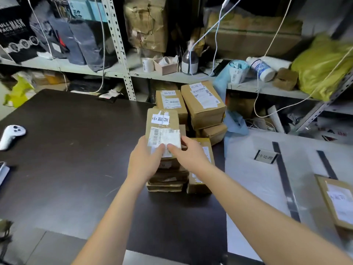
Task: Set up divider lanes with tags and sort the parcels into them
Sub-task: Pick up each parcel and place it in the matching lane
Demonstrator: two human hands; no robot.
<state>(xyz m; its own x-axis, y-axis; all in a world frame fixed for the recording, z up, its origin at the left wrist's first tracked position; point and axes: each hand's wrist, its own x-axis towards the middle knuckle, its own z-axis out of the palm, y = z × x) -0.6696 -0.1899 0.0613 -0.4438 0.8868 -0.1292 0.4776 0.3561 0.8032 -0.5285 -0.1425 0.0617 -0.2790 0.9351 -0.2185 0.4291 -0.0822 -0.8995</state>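
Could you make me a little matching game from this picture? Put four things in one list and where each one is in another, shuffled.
Things
1. white controller
2. big yellow bag
3. tag stand
4. top parcel

Places
A. gripped by the left hand and right hand, over the stack
B. on the shelf, upper right
C. on the dark table, far left
D. on the white surface, beside a divider strip

Pairs: 1-C, 2-B, 3-D, 4-A
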